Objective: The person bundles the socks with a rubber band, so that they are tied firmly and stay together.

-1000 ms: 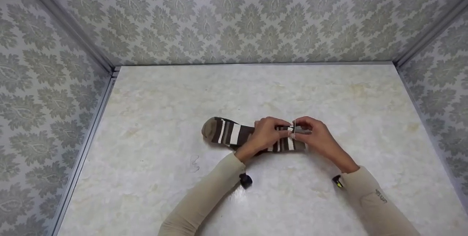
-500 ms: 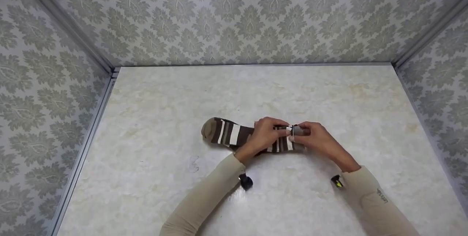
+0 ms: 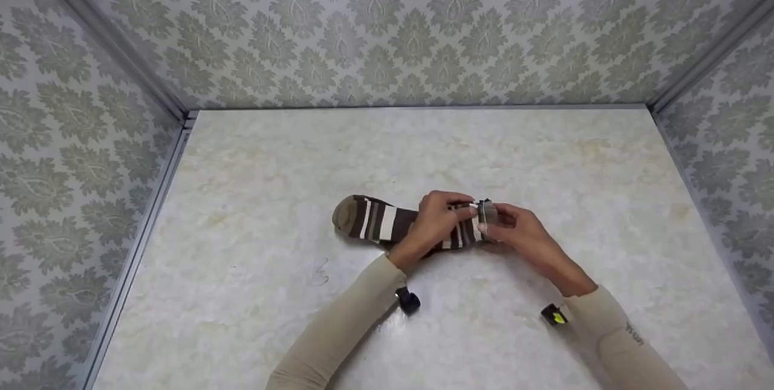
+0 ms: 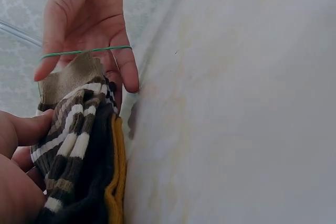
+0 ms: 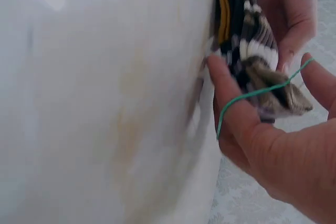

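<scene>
A bundle of brown, white and dark striped socks (image 3: pixel 390 224) lies across the middle of the table, toes to the left. My left hand (image 3: pixel 434 221) grips it near the cuff end, thumb on top. Spread between the thumb and fingers of my right hand (image 3: pixel 526 236) is a green rubber band (image 4: pixel 119 47), stretched across the olive cuff (image 4: pixel 68 82). In the right wrist view the band (image 5: pixel 262 92) loops over the extended fingers, and the cuff pokes up between them. A mustard edge (image 4: pixel 117 166) shows along the bundle's dark underside.
The pale marbled table (image 3: pixel 272 154) runs back to a patterned wall (image 3: pixel 411 27), with more patterned panels left and right. A black wrist device (image 3: pixel 409 302) hangs at the left sleeve, another black one (image 3: pixel 554 315) at the right. A faint squiggle (image 3: pixel 321 271) marks the tabletop.
The right hand has dropped slightly and turned, with the band between its fingers. The cuff end now stands more bunched up. My left hand has barely shifted.
</scene>
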A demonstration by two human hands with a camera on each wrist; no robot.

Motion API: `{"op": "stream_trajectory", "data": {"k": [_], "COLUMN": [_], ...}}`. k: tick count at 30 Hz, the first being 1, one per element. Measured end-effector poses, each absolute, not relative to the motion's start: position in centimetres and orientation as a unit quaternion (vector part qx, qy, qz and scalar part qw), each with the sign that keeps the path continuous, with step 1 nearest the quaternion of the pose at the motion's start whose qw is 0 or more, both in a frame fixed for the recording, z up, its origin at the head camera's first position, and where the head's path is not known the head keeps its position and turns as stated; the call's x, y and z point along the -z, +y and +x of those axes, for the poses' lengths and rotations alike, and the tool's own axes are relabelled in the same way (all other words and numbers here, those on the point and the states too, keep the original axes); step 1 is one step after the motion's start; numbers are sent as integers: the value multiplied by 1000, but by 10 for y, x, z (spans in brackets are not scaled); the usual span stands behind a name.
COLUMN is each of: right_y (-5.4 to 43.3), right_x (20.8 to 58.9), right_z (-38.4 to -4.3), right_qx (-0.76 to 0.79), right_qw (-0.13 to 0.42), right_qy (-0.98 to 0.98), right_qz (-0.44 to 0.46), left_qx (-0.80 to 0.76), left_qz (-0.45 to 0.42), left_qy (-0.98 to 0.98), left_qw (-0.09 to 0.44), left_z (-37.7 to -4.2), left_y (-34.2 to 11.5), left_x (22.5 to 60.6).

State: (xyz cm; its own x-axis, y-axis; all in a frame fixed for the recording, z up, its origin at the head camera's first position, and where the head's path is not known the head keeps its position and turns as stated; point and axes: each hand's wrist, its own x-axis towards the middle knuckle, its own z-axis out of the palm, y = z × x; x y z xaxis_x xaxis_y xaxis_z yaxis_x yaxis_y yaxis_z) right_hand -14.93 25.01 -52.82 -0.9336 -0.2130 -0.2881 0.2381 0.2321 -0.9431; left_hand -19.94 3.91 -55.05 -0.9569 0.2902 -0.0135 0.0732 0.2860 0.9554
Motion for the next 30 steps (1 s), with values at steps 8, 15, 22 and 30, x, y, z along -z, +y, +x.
{"op": "stream_trajectory", "data": {"k": [8,15,22,30], "right_y": [236,236,241,240], "right_x": [531,535,538,538], "right_z": [-142,-148,-152,-152], "right_qx": [649,626,592,547], "right_qw": [156,102,87,45], "right_qy": [744,772,801,834], "right_qz": [29,39,-3,-64], "left_qx": [-604,-622,-615,-541], "left_qz": [114,141,166,205], "left_qy": [781,760,768,814], "left_qw": [108,122,59,54], "left_z": [-201,-201,-195,-191], "left_y": [37,34,31,37], "left_x": [552,550,546,529]}}
